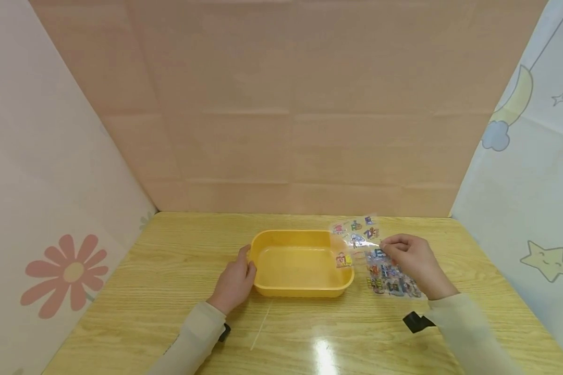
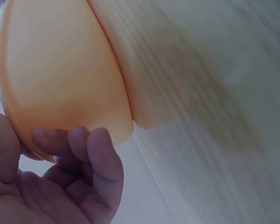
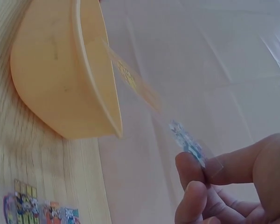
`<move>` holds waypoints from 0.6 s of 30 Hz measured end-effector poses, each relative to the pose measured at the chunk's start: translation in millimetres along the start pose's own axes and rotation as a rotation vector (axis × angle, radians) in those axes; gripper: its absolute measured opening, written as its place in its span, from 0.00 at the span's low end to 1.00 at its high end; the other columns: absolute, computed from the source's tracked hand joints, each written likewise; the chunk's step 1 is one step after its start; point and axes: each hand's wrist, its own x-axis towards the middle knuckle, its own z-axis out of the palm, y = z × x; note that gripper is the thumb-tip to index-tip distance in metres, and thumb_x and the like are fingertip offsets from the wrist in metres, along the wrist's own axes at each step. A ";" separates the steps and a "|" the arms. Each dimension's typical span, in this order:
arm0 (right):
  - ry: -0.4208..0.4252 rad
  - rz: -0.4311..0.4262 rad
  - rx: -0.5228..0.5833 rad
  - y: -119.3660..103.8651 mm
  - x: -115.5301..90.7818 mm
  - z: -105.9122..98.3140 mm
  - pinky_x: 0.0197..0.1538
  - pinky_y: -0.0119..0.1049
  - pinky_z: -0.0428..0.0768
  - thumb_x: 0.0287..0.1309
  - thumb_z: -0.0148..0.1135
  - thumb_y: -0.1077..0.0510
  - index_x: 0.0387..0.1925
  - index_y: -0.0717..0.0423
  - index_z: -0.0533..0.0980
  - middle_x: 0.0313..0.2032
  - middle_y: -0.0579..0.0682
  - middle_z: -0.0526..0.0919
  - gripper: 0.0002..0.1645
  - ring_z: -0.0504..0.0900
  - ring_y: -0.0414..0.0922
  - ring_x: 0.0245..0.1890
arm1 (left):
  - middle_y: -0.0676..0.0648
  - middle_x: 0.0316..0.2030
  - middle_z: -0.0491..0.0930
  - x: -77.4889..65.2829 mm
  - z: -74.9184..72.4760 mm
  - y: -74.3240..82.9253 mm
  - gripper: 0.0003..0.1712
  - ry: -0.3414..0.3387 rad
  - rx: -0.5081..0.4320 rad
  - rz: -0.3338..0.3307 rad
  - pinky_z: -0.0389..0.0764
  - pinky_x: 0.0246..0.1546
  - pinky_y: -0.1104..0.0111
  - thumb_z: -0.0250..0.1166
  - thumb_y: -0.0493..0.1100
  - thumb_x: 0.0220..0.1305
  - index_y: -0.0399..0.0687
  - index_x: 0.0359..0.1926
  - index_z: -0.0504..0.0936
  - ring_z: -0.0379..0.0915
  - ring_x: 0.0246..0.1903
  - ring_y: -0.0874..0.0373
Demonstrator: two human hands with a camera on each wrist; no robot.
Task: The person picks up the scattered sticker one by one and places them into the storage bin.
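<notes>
A yellow plastic basin [image 1: 300,292] sits on the wooden table. My left hand [image 1: 234,281] grips its left end; in the left wrist view the fingers [image 2: 102,154] curl against the basin's outer wall [image 2: 70,70]. Between thumb and fingertips, my right hand [image 1: 415,263] pinches a clear sticker sheet [image 1: 356,240] printed with small colourful pictures. That sheet hangs tilted over the basin's right end, and the right wrist view shows it nearly edge-on. More clear sticker sheets [image 1: 394,284] lie on the table below the right hand, partly covered by it.
Beige paper [image 1: 286,104] closes off the back of the wooden table [image 1: 192,234]. Printed white panels stand at the left [image 1: 37,156] and right [image 1: 521,182]. A thin pale strip [image 1: 261,325] lies in front of the basin. Black straps [image 1: 416,322] show near the wrists.
</notes>
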 end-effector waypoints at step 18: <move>-0.077 -0.074 -0.024 -20.7 7.7 27.4 0.36 0.41 0.79 0.69 0.59 0.51 0.52 0.63 0.78 0.48 0.60 0.85 0.20 0.81 0.49 0.34 | 0.54 0.12 0.63 -1.1 -2.1 3.3 0.28 -0.013 0.014 0.001 0.57 0.12 0.74 0.49 0.38 0.75 0.30 0.70 0.60 0.54 0.10 0.64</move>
